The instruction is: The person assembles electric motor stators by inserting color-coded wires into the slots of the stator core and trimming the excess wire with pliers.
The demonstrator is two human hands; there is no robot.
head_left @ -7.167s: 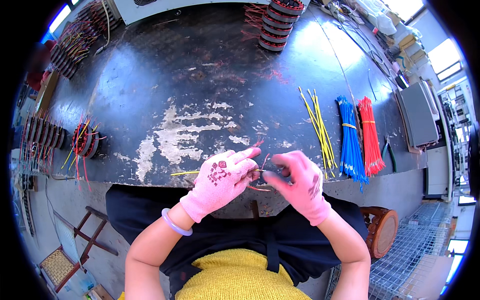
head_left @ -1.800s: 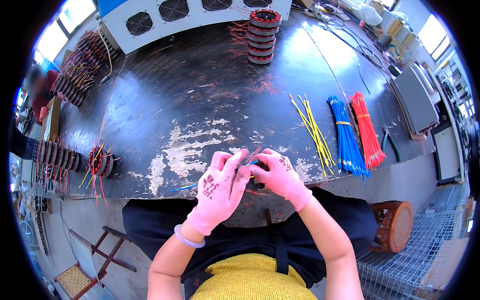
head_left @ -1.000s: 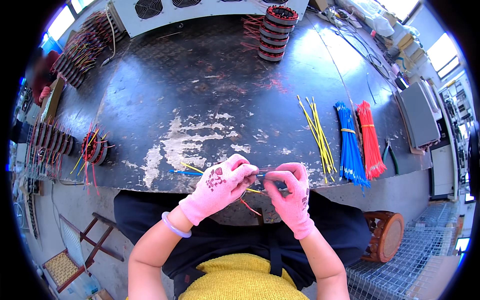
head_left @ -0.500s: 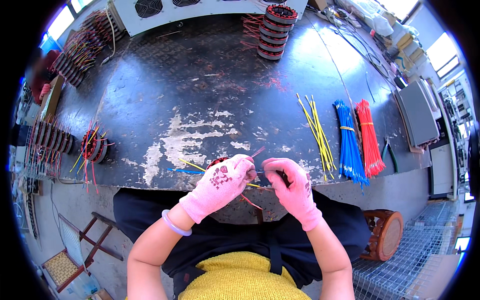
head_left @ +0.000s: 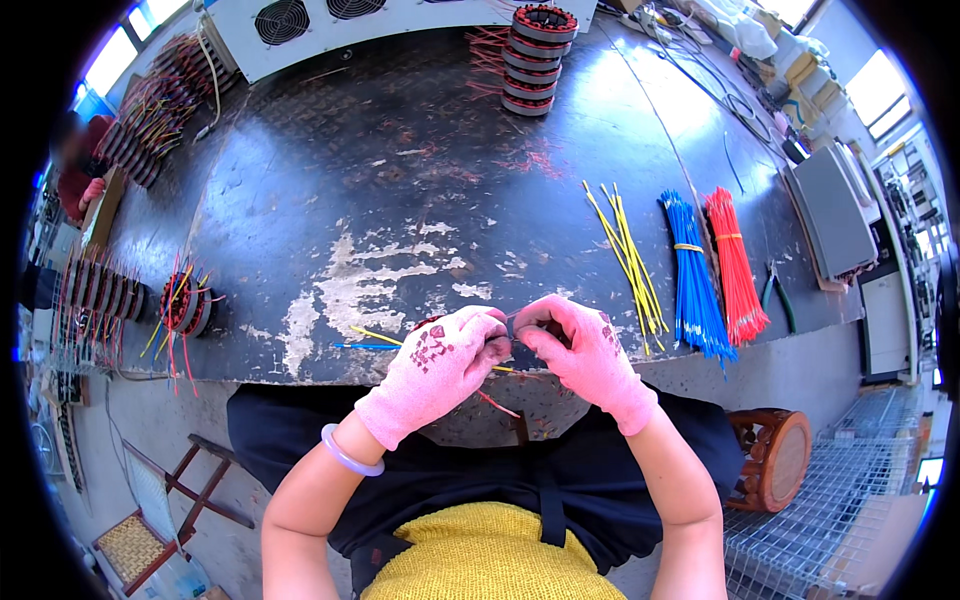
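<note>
In the pink glove, my left hand (head_left: 445, 362) is closed at the table's near edge, its fingers pinched round wires. My right hand (head_left: 580, 352), gloved alike, pinches at thin wire ends close against the left fingertips. A wound stator ring (head_left: 428, 322) with red insulation shows only in part behind my left hand. From it a yellow wire (head_left: 374, 334) and a blue wire (head_left: 366, 347) stick out leftward. A red wire (head_left: 497, 404) hangs below the hands. The exact joint between the fingertips is hidden.
To the right lie yellow wires (head_left: 628, 262), a blue wire bundle (head_left: 690, 280), a red bundle (head_left: 735, 268) and pliers (head_left: 778, 298). Stacked stators (head_left: 532, 75) stand far back; a wired stator (head_left: 187, 304) sits left. Another person (head_left: 82, 180) is at far left. A wooden stool (head_left: 775, 460) stands right.
My right hand has moved slightly left and up, so its fingertips now meet those of my left hand. The short gap with wire between them has closed. The whole view has shifted a little.
</note>
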